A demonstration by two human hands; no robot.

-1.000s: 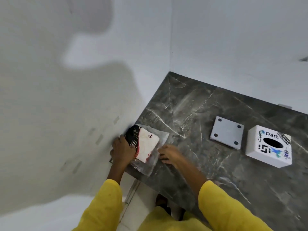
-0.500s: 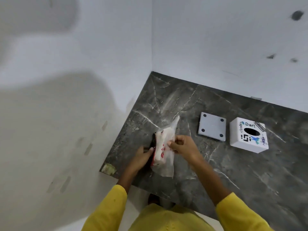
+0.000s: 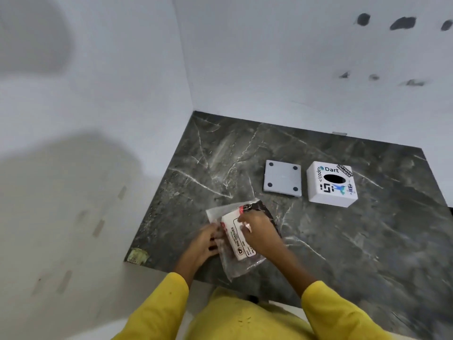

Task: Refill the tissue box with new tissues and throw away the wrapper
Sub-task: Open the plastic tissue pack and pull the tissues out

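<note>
A tissue pack (image 3: pixel 236 238) in a clear plastic wrapper lies label-up near the front left of the dark marble counter (image 3: pixel 343 241). My left hand (image 3: pixel 203 244) grips its left side. Over its top rests my right hand (image 3: pixel 257 230), fingers pinching the wrapper. The white tissue box (image 3: pixel 331 184) with stickers and an oval slot stands at the back right, well apart from my hands. Its grey base plate (image 3: pixel 282 178) lies flat just left of it.
White walls close the counter on the left and at the back. A yellowish sticker (image 3: pixel 137 255) sits at the counter's front left corner. Yellow sleeves cover both forearms. The counter edge runs just below my hands.
The pack went from lying at the left edge, to being held up on edge, to lying flat with the label up. Both hands shifted right with it.
</note>
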